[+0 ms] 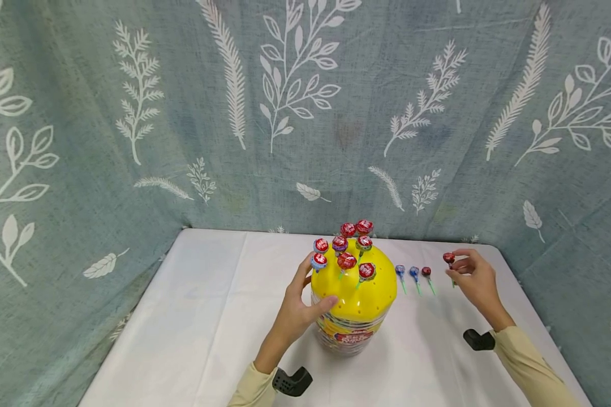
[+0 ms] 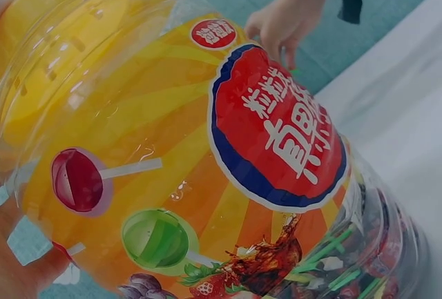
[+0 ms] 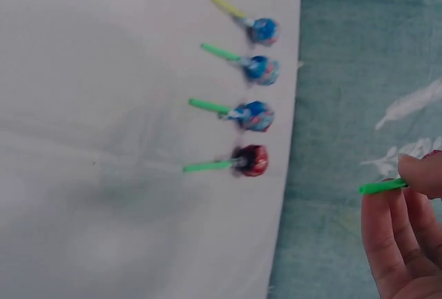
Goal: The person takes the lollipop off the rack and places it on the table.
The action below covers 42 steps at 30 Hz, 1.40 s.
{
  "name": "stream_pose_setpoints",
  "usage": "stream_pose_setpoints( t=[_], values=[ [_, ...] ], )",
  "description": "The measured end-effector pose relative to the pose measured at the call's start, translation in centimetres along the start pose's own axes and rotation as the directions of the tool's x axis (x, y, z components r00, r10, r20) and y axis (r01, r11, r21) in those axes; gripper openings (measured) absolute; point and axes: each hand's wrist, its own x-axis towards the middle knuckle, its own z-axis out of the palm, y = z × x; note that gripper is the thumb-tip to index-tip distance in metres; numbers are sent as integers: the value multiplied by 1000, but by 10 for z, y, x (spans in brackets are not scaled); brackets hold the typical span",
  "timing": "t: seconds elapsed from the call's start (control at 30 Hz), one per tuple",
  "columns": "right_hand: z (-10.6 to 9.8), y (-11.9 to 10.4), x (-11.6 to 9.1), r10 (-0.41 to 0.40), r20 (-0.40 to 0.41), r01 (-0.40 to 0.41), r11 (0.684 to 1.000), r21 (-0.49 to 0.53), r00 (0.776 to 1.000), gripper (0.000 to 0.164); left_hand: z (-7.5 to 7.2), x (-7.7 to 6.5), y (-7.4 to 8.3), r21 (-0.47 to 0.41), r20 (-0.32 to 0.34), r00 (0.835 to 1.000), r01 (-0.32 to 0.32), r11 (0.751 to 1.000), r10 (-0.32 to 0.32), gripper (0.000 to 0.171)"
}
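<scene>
A clear plastic candy jar (image 1: 343,339) with a domed yellow lid (image 1: 369,299) stands upright on the table. Several wrapped lollipops (image 1: 347,261) stick up from holes in the lid. My left hand (image 1: 294,314) grips the lid from its left side, thumb on the front and fingers round the back. To the right, my right hand (image 1: 481,285) pinches a red-wrapped lollipop (image 1: 448,258) just above the table; its green stick (image 3: 383,186) pokes out between thumb and fingers. The left wrist view shows the jar's printed label (image 2: 276,126) and more lollipops through the clear wall.
Right of the jar, a row of loose lollipops lies on the white tablecloth (image 1: 209,316): several blue ones (image 3: 260,70) and a red one (image 3: 252,161). A patterned grey-green curtain (image 1: 305,186) hangs behind the table and along both sides.
</scene>
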Motion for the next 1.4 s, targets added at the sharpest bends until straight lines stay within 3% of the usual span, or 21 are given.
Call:
stream_pose_setpoints(
  t=[0.23, 0.37, 0.47, 0.6, 0.63, 0.9, 1.07, 1.4],
  values=[
    [13, 32, 8, 65, -6, -65, 998, -1, 998, 40, 0, 0, -1, -4, 1, 1000, -12, 1000, 12, 80],
    [30, 79, 18, 126, -5, -126, 992, 19, 992, 40, 0, -1, -1, -5, 4, 1000, -7, 1000, 7, 80],
    [49, 123, 25, 138, -22, -139, 990, -35, 990, 37, 1, -1, -1, -3, 6, 1000, -1, 1000, 1, 79],
    [67, 153, 29, 159, -57, -164, 980, -111, 986, 33, 1, -1, -1, -12, 16, 1000, -8, 1000, 8, 79],
    [68, 154, 29, 153, -56, -159, 982, -107, 987, 33, 1, -1, -1, -14, 19, 1000, -9, 1000, 9, 79],
    [46, 82, 9, 256, -7, -256, 963, -80, 967, 29, 2, 0, 1, -19, 26, 1000, -10, 1000, 10, 79],
    [50, 81, 4, 303, 2, -300, 945, -127, 953, 27, 2, -1, 1, -10, 22, 1000, -9, 1000, 9, 79],
    [63, 86, 10, 376, 3, -373, 919, -127, 927, 26, 0, -3, 2, 5, 3, 1000, -17, 1000, 17, 79]
  ],
)
